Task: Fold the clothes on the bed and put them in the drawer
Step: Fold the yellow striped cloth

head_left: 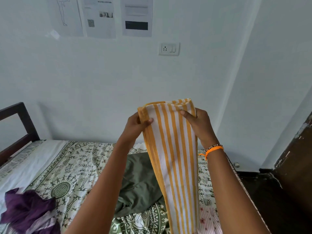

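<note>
Item: yellow-and-white striped cloth (175,149), folded into a long narrow band, stripes running lengthwise, layered fold at its top edge. Your left hand (136,127) pinches its upper left corner and your right hand (200,127) grips the upper right, so you hold it raised above the bed (70,169). Long axis near vertical: top between your hands, the length hanging down between your forearms past an olive garment (140,184).

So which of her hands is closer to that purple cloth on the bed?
Left. The left hand grips the striped cloth's left edge, on the side of the purple cloth lying far below-left. The right hand grips the opposite edge, farther away.
</note>
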